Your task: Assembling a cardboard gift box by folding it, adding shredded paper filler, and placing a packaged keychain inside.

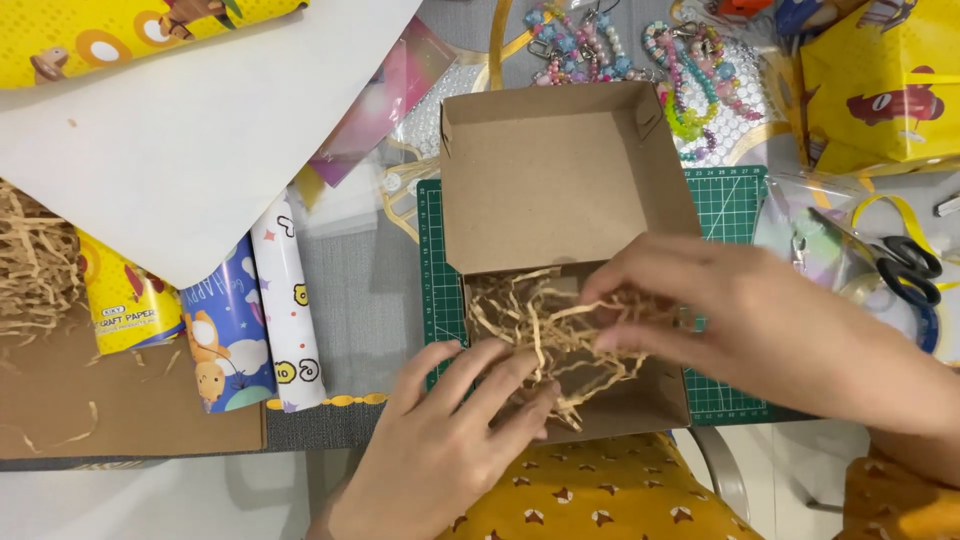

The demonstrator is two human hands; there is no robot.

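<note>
Plain brown cardboard box (560,180), pale tan paper shreds (545,325) inside, on a green gridded cutting mat (735,215). Yellow cartoon-print gift bag (885,95), black-handled scissors (905,265), white paper roll (288,310) with yellow shapes, mustard patterned clothing (600,495).

One open cardboard box (560,180), one green cutting mat (735,210), one pair of scissors (905,265), and seemingly three paper rolls (230,330) at nine o'clock.

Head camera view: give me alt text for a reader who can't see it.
Both hands, left hand and right hand, spread tan shredded paper inside an open brown cardboard box on a green cutting mat. Gift-wrap rolls lie left, bead strings behind, scissors right.
</note>
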